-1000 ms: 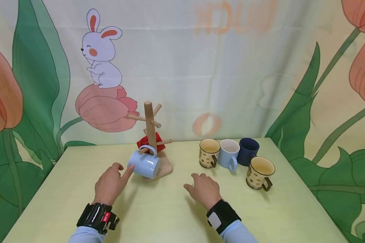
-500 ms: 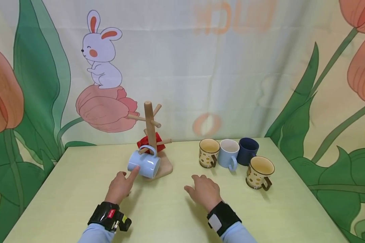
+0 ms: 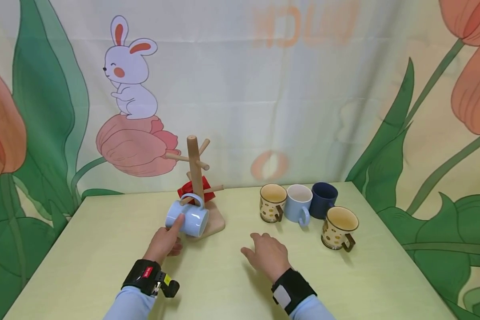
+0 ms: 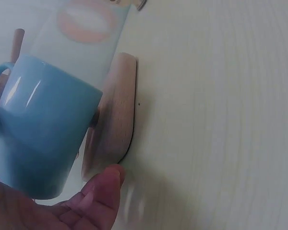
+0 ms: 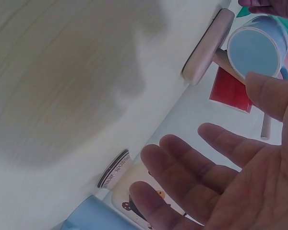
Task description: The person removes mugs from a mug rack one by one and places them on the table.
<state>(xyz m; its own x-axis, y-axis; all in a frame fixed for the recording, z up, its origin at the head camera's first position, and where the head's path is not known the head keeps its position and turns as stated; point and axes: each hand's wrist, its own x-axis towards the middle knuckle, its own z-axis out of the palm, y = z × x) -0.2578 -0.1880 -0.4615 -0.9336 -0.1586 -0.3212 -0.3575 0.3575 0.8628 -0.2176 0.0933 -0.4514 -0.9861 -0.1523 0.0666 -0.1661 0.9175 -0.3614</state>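
Note:
A glossy light blue mug (image 3: 192,223) hangs tilted by its handle from a low peg of the wooden mug rack (image 3: 194,164). My left hand (image 3: 162,245) has its straight thumb against the mug's side, while its other fingers lie below. In the left wrist view those fingers (image 4: 98,199) reach beneath the mug (image 4: 43,124), near the rack's base (image 4: 115,105); whether they touch the mug I cannot tell. Over the table, right of the rack, my right hand (image 3: 269,256) hovers with relaxed, spread fingers and holds nothing. Behind the post hangs a red mug (image 3: 206,183), partly hidden.
On the right stand a patterned cream mug (image 3: 271,209), a light blue mug (image 3: 296,209), a navy mug (image 3: 322,202) and, nearer, another patterned cream mug (image 3: 336,233). A printed curtain (image 3: 312,111) rises behind the table (image 3: 224,284). Upper rack pegs stick out bare.
My left hand has shifted right, from the mug's closed end to below it, its thumb now farther along the side. The right hand and the mugs have stayed in place.

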